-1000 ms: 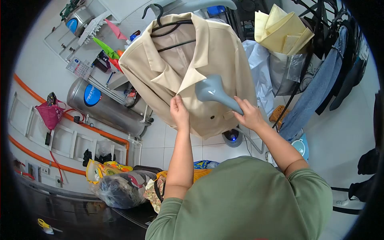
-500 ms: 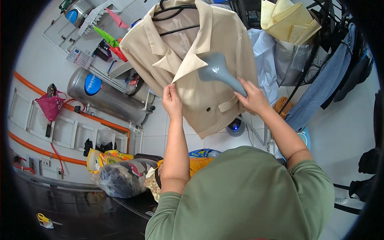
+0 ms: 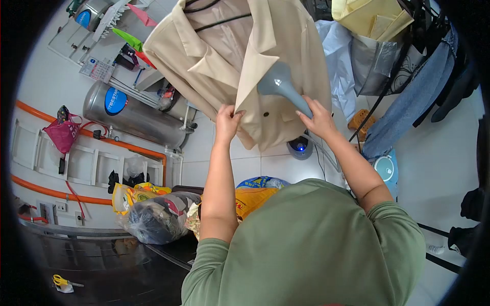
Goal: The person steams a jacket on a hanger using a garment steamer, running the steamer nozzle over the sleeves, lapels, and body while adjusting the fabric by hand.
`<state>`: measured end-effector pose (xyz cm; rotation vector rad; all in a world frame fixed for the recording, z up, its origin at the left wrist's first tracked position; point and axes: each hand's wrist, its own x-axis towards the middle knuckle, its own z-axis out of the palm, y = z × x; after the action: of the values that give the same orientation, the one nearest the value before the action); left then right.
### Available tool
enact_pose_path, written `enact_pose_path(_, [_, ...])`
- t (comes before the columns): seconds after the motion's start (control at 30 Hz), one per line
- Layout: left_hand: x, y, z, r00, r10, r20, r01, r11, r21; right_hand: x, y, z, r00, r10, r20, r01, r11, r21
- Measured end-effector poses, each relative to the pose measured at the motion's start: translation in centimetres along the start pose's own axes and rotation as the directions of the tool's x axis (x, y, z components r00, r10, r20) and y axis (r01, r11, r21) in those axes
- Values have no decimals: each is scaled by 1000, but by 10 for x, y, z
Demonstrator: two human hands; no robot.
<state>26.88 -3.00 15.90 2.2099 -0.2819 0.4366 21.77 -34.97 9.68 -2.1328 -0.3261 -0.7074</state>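
A beige blazer hangs in front of me on a black hanger. My left hand pinches the edge of its front opening, below the lapel. In my right hand is the handle of a grey-blue garment steamer head, its broad face against the blazer's front beside the lapel. A dark button shows lower on the front. From near my right hand a grey hose runs downward. Below the hem, the steamer base shows a blue light on the floor.
Jeans and dark clothes hang at right, near a bag with yellow fabric. A steel tank and orange pipes line the left wall. Stuffed bags sit at lower left. Yellow scissors lie on the dark surface.
My left hand has shifted slightly right and down, taking the blazer's edge along. The steamer head has moved a little right and up against the cloth. The view has shifted slightly.
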Motion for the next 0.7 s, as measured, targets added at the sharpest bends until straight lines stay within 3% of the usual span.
enact_pose_path(0.03, [-6,-9,3,999,-4,53,-4,989,147,-2,-1,0,999,38,6,-39,999,3])
enact_pose_path(0.1, [-13,-23,22,985,-169,-22,160,962,-222,3,-1,0,994,110,8,-110,994,5])
enact_pose_path(0.17, [-17,-30,39,950,-303,-74,192,755,-627,5,2,2,994,104,-34,-104,995,3])
enact_pose_path(0.3, [-24,-45,63,906,-155,-394,26,949,-315,-5,20,20,989,122,-80,-124,992,-19])
enact_pose_path(0.33, [-28,-41,65,912,-157,-380,12,934,-356,-13,25,28,989,120,-86,-121,993,-10])
enact_pose_path(0.43, [-48,-45,55,996,-81,-29,81,996,-29,-39,36,54,991,99,-87,-98,995,23])
enact_pose_path(0.5, [-64,-66,52,982,-114,154,96,988,120,-62,32,71,996,72,-50,-70,997,45])
enact_pose_path(0.53, [-71,-74,50,961,-138,240,92,977,193,-71,28,76,984,169,58,-173,982,73])
enact_pose_path(0.57, [-79,-82,52,962,-209,174,221,974,-53,-76,26,82,976,209,67,-214,975,68])
enact_pose_path(0.63, [-95,-89,62,915,-392,95,378,753,-539,-84,24,91,955,283,89,-288,956,53])
enact_pose_path(0.67, [-98,-89,66,896,-441,50,351,635,-688,-85,23,95,951,305,49,-307,950,60])
enact_pose_path(0.7, [-100,-89,69,899,-434,-56,292,688,-664,-84,24,98,946,325,9,-325,943,66])
